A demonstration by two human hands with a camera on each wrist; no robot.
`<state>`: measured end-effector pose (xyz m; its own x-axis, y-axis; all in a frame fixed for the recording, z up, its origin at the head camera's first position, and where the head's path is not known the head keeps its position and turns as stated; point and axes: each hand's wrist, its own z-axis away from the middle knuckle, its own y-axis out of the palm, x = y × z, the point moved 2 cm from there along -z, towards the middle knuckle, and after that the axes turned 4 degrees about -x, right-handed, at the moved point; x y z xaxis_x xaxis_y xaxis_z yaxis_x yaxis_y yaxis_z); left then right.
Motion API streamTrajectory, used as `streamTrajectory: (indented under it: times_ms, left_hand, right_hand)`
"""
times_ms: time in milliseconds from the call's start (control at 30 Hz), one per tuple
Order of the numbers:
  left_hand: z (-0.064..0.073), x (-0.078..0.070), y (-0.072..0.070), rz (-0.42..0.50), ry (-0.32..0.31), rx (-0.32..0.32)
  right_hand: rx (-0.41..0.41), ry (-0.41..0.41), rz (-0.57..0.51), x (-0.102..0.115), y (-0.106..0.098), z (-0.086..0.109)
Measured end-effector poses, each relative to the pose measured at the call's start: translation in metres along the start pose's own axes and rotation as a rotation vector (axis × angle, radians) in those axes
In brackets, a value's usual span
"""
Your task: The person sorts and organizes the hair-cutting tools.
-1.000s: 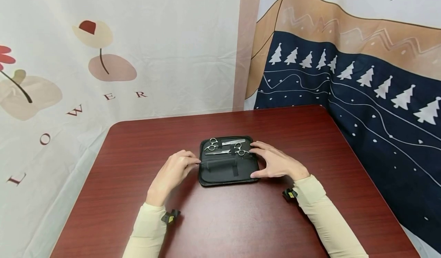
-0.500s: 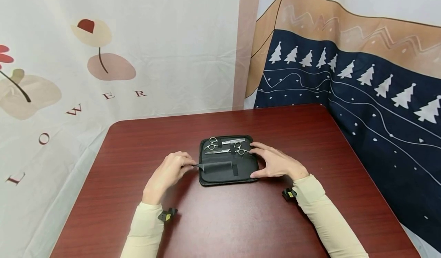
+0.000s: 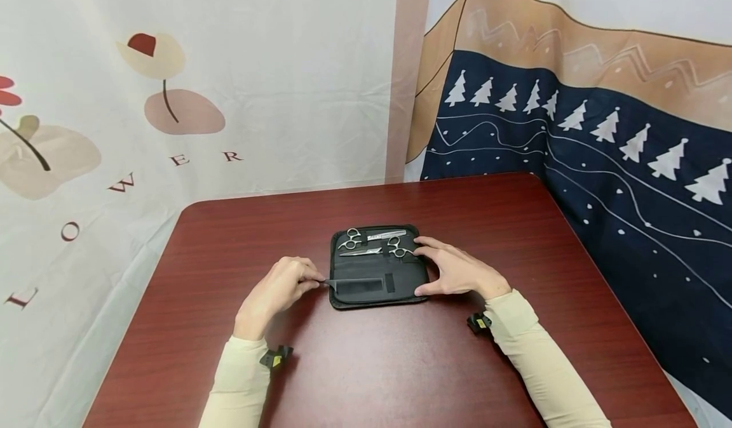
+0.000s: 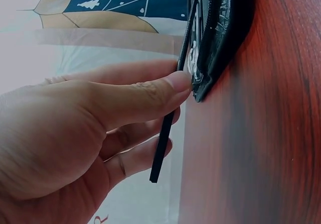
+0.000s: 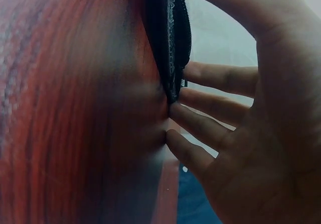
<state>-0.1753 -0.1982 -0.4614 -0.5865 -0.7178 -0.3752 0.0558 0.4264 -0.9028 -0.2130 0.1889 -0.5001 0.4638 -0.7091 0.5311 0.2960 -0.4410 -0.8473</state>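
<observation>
A black zip case [image 3: 408, 280] lies unfolded on the table, two silver pairs of scissors strapped in its far half: thinning scissors [image 3: 386, 234] behind and straight-bladed scissors [image 3: 361, 252] in front. Between thumb and fingers, my left hand [image 3: 281, 289] pinches the handle of a black comb [image 3: 359, 285]. The comb's toothed part lies over the near half of the case, its tip close to a small black strap [image 3: 390, 282]. My right hand [image 3: 457, 269] rests at the case's right side, thumb at the near corner and fingers spread along the edge.
The reddish-brown table [image 3: 400, 364] has rounded far corners. Behind it hangs a pale printed cloth [image 3: 309, 98], with a dark blue tree-patterned part [image 3: 503, 136] at the right. Each wrist carries a small black camera mount.
My left hand has drawn slightly left and toward the near side, bringing the comb nearer and flatter over the near half of the case. My right hand has stayed put.
</observation>
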Motion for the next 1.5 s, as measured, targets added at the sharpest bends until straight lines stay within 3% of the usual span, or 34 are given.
streamTrajectory:
  times_ms: [267, 1233, 1267, 1333, 1367, 1433, 1500]
  left_hand:
    - [-0.002, -0.001, 0.003, -0.004, 0.042, -0.009]
    - [-0.008, -0.006, 0.020, -0.003, 0.059, -0.009]
    - [-0.008, -0.005, 0.022, 0.005, 0.072, -0.015]
    - [-0.007, 0.018, 0.041, 0.023, 0.099, -0.043]
    - [-0.006, 0.019, 0.043, 0.020, 0.123, -0.054]
    - [-0.007, 0.036, 0.058, 0.038, 0.164, -0.092]
    - [-0.006, 0.040, 0.064, 0.041, 0.195, -0.111]
  right_hand:
    - [0.001, -0.003, 0.001, -0.001, 0.001, 0.000]
    - [0.006, 0.007, -0.011, -0.001, 0.002, 0.000]
    - [0.006, 0.007, -0.010, -0.001, 0.002, 0.000]
    - [0.003, 0.000, -0.008, -0.001, 0.002, 0.000]
    - [0.003, -0.001, -0.008, -0.001, 0.002, 0.000]
    - [-0.002, -0.007, -0.005, 0.000, 0.002, 0.000]
    - [-0.005, -0.009, -0.005, 0.000, 0.002, 0.000]
